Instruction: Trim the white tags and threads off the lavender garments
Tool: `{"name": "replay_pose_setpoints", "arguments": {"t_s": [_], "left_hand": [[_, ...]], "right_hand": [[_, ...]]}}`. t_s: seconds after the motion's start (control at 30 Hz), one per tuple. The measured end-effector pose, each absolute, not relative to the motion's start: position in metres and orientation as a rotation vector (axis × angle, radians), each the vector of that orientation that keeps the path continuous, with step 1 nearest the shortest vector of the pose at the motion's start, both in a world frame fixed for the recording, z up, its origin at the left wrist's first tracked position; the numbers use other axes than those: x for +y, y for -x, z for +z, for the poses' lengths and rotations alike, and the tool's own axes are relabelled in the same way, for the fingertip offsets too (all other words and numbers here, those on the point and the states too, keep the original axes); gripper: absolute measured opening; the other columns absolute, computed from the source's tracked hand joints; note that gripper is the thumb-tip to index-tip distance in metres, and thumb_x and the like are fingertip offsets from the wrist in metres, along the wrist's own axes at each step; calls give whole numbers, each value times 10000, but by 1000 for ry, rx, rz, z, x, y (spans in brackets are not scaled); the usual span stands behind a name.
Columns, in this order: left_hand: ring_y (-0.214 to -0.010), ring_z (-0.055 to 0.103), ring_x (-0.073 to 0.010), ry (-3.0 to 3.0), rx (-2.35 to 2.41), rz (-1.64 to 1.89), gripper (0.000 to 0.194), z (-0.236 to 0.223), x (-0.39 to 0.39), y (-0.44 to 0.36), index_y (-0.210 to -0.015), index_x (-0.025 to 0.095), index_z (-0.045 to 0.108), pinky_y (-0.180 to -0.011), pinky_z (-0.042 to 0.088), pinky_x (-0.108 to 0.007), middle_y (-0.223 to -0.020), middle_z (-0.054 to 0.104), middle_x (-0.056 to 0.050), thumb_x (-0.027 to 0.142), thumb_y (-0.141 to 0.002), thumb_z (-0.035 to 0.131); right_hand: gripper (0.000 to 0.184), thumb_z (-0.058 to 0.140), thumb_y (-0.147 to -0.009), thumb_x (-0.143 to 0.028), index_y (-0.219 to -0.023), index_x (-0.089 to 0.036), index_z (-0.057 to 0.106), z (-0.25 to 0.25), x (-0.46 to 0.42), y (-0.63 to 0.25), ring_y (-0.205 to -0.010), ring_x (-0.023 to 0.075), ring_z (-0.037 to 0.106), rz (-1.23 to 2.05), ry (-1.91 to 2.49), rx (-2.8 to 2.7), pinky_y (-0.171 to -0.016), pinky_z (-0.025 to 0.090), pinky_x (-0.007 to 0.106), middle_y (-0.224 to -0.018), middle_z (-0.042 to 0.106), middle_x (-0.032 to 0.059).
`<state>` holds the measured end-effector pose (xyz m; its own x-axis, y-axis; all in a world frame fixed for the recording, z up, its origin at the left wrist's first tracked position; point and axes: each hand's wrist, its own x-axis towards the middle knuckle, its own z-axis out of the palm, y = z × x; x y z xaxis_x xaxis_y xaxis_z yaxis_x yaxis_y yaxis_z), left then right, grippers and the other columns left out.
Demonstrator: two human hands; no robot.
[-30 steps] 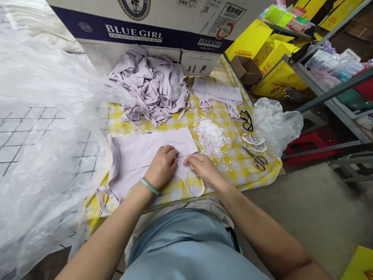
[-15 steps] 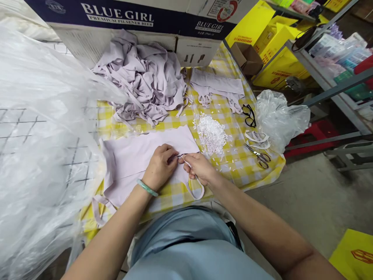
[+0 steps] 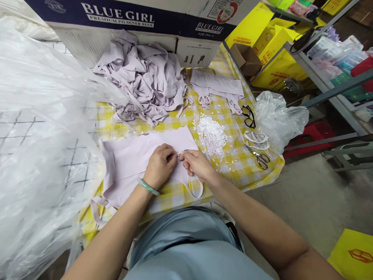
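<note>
A pale lilac camisole [image 3: 128,159] lies flat in front of me, its thin straps hanging toward my body. Over its right part, my left hand [image 3: 161,165] is closed, thumb and fingertips pinching the strap. My right hand [image 3: 198,165] is closed as well, pinching the same strap a short way to the right, with the fingertips nearly meeting. A short pale stretch of strap [image 3: 180,153] shows between them. Below my right hand the strap's loop [image 3: 196,190] droops onto the cloth. Whether a small tool is inside the fingers is hidden.
A heap of lilac garments [image 3: 145,77] leans against a beer carton [image 3: 116,19]. Small white pieces [image 3: 212,134] are piled on the checked tablecloth [image 3: 175,200]. Scissors [image 3: 258,156], glasses [image 3: 248,116] and a plastic bag [image 3: 279,120] lie right; plastic sheeting [image 3: 43,155] covers the left.
A thin dark line showed between my fingertips before; now a pale bit of strap shows there. Both hands stay in nearly the same place.
</note>
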<state>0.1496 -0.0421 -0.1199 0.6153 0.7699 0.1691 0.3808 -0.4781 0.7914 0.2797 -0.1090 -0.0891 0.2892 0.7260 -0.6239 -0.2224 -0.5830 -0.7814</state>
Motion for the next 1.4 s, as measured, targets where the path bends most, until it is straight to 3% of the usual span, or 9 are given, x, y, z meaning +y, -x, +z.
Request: {"name": "replay_pose_setpoints", "arguments": {"t_s": [0.83,1.1,1.3,1.4], "left_hand": [[-780,593,-187,-2060,1005,709,150,-119,-44,-155,-698,177,614,-738,463,-312,-784,637,-52,172,-816,521],[-760,589,-180,-1980,1037,730,149,-116,-45,-157,-689,164,606,-729,459,-308,-799,640,-60,180,-808,517],[-792,604,-188,-1964,1011,706,166,-114,-44,-155,-713,152,630,-764,477,-318,-825,657,-74,174,-814,500],[-901,612,-204,-2045,904,634,188,-111,-41,-147,-818,147,678,-856,480,-346,-940,691,-85,144,-812,490]], "right_hand": [[163,471,-772,-260,-681,-182,582,-93,-111,-268,-274,51,340,1281,1748,-472,-288,265,184,-411,457,-95],[197,508,-756,-318,-610,-186,519,-98,-107,-254,-310,37,335,1240,1673,-325,-358,450,196,-442,444,-99],[197,538,-765,-274,-594,-184,506,-93,-103,-262,-310,36,285,1395,1652,-362,-318,336,163,-396,389,-106],[216,551,-808,-323,-657,-168,553,-85,-115,-275,-308,41,293,1550,1636,-377,-342,357,183,-399,439,-89]]}}
